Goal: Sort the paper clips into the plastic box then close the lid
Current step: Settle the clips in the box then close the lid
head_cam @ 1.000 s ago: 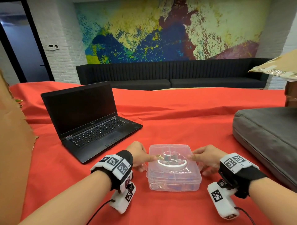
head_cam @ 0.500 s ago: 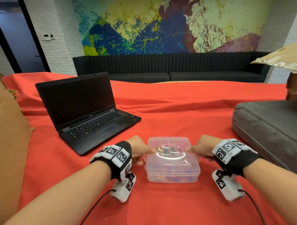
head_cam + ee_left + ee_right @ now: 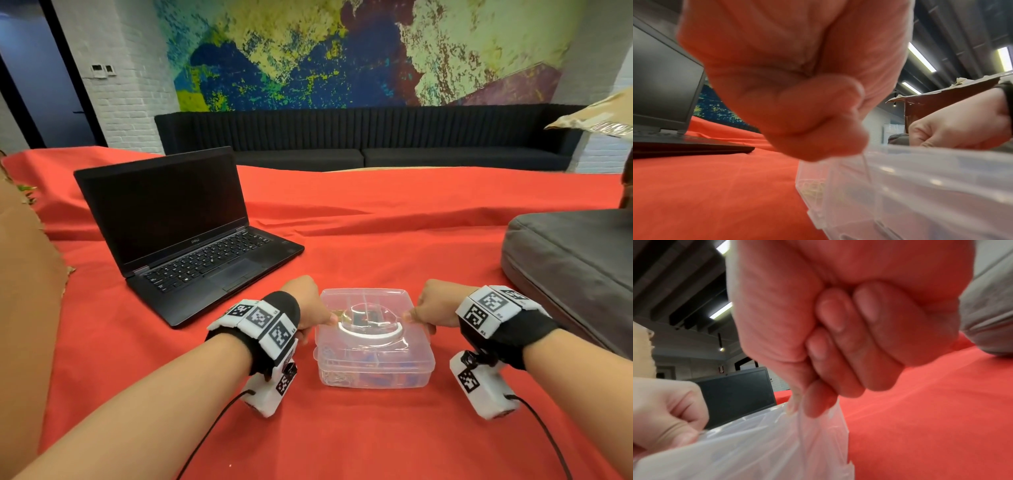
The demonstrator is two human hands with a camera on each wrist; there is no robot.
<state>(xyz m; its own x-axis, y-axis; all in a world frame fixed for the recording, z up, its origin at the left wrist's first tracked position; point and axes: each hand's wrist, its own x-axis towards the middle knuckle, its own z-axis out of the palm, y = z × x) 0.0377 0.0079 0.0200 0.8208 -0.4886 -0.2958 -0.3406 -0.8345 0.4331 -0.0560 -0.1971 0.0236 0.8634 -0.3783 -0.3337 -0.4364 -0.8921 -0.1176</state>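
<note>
A clear plastic box (image 3: 373, 346) sits on the red cloth with its domed lid (image 3: 370, 308) down flat. Blue and pale paper clips (image 3: 371, 377) show through its front wall. My left hand (image 3: 327, 320) holds the lid's left edge, thumb on top and fingers curled in a fist (image 3: 797, 113). On the other side, my right hand (image 3: 411, 317) pinches the right edge between thumb and curled index finger (image 3: 813, 400). Each wrist view shows the box (image 3: 920, 186) (image 3: 756, 443) and the other hand across it.
An open black laptop (image 3: 191, 236) stands to the back left of the box. A grey cushion (image 3: 575, 270) lies on the right. Brown cardboard (image 3: 24, 274) rises at the left edge. Red cloth (image 3: 359, 438) covers the table in front.
Both hands have stayed at the sides of the lid while their fingers curled tighter into fists. The box has kept its place on the cloth.
</note>
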